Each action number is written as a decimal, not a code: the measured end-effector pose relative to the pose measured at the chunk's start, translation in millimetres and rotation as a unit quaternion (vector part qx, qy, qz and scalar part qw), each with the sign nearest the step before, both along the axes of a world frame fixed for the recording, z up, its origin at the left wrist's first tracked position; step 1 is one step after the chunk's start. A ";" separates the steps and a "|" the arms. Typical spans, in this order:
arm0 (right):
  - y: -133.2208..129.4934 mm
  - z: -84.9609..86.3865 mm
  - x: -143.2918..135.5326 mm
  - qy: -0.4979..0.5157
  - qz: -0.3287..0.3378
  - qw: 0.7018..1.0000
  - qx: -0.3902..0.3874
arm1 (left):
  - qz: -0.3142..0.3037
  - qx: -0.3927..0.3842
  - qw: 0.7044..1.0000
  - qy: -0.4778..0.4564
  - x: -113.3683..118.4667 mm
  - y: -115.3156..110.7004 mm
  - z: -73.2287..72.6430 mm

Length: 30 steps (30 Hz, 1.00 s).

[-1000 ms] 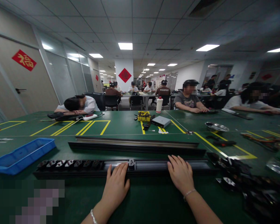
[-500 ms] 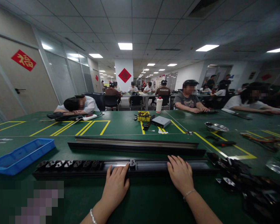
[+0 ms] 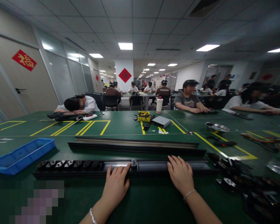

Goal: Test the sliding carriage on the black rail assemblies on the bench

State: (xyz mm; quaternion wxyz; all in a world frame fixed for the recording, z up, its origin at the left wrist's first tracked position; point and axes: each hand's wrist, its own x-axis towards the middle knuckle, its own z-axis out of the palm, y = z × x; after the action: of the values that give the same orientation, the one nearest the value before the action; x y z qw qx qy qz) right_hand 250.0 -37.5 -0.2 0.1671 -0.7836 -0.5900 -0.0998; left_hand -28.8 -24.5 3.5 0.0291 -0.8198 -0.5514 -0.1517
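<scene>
A long black channel rail (image 3: 151, 166) lies across the table before me. Several black socket-like modules (image 3: 78, 165) sit side by side in its left part. One more socket-like module (image 3: 133, 165) stands alone near the middle of the channel. My left hand (image 3: 116, 183) rests on the rail with its fingers stretched out, the index fingertip against the left side of that lone module. Farther right, my right hand (image 3: 181, 174) lies over the rail's near edge, fingers extended and holding nothing. A second black rail (image 3: 135, 146) lies behind the first, roughly parallel.
On the left is a blue tray (image 3: 23, 155). A pile of black parts (image 3: 242, 177) lies at the right, near the rail's end. Farther back are a metal bowl (image 3: 217, 127), a grey box (image 3: 161, 121) and a white bottle (image 3: 159, 105). People sit across the table.
The lone module has slid slightly to the right along the channel, with my left index fingertip following against it. My right hand stays in place.
</scene>
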 end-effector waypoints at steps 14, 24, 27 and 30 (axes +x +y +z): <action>1.0 0.2 0.3 -0.006 -0.006 1.000 -0.006 | -0.027 -0.089 0.995 -0.041 7.5 15.2 20.5; 0.1 3.0 0.8 -0.007 -0.003 1.000 -0.015 | -0.045 -0.049 0.996 -0.057 6.9 11.6 6.6; -0.1 3.6 0.6 -0.002 -0.003 1.000 -0.021 | -0.042 -0.061 0.996 -0.054 7.6 11.9 11.2; 0.2 3.2 0.6 0.001 -0.006 1.000 -0.024 | -0.038 -0.071 0.995 -0.051 7.9 11.9 12.9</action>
State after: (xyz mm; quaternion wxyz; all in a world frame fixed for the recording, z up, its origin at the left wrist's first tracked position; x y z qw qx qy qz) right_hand 250.6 -37.3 3.0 0.1481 -0.7912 -0.5871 -0.0856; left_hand -21.0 -12.6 16.3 -0.0627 -0.8315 -0.5297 -0.1551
